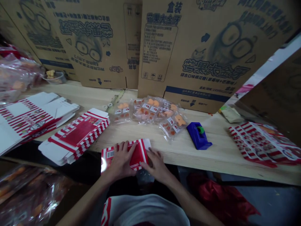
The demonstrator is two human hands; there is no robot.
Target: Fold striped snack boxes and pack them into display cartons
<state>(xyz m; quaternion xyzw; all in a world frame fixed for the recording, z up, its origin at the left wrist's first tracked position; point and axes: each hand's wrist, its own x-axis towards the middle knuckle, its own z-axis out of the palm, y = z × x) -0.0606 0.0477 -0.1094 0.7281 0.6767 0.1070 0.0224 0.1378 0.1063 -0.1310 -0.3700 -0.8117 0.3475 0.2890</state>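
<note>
Red-and-white carton held at the counter's front edge

The carton (138, 154) lies flat at the near edge of the counter (221, 149), partly overhanging it; whether anything is inside cannot be told. The left hand (122, 158) is spread partly open across its top, holding it with the fingers towards the far edge. The right hand (156, 164) is half curled round its right end, thumb near the red panel.

Beyond lie clear packets (150, 110), each holding orange pieces and small labelled sachets. A blue tape dispenser (197, 136) carrying a green core stands to their right. To the left, near a pile of flat cartons (78, 131), more white and striped packaging (30, 116) is stacked. Farther back, a clear plastic tub (56, 78) contains a yellowish-brown lump. Large printed cardboard boxes (188, 50) stand behind; their contents are hidden.
</note>
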